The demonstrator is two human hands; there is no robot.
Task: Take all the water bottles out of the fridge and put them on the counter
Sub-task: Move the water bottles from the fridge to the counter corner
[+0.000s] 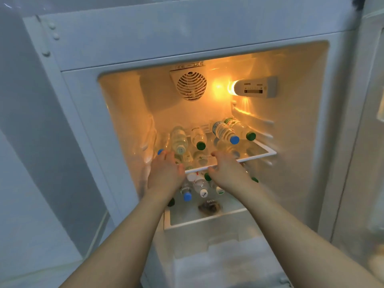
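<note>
The fridge stands open and lit. Several clear water bottles lie on its glass shelf: a blue-capped one and a green-capped one at the right, another green-capped one in the middle, and a labelled one to its left. More bottles lie on the level below. My left hand reaches to the shelf's left front, fingertips at a blue cap. My right hand lies over the shelf's front edge with relaxed fingers. Neither hand holds a bottle.
A white drawer sits under the lower level, with a dark lump on its cover. A fan grille and a control box with the lamp are at the top of the compartment. The fridge door stands at the right.
</note>
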